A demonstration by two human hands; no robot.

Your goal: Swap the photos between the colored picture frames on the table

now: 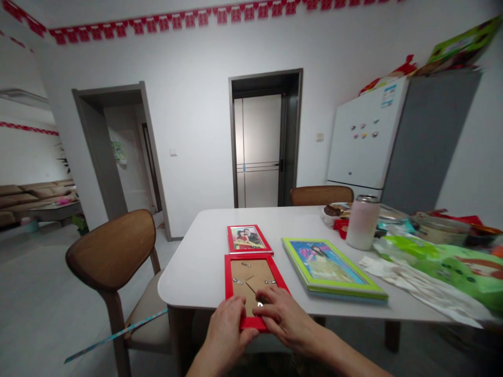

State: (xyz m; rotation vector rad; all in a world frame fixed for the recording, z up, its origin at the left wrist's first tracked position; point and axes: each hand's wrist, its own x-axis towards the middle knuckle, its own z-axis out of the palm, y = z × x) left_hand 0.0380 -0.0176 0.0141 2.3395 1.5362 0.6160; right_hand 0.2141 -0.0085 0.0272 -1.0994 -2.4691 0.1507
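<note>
White table (192, 283) carries green-bordered frame (334, 267), right of red frame (231, 277). Red frame at near edge, lower end overhanging: heavy push there could tip it; uneven pressing could slip fingers or bend clips. Looks: glossy red border, plain brown backing (251, 275) upward. Left hand (226, 327) closed round near-left corner; right hand (285, 317) bunched over lower backing, pinch unclear. Smallest: metal clips (238, 281), lying along backing.

A pink bottle (362, 222) stands on the white table (196, 246) near a fridge (363, 139).
</note>
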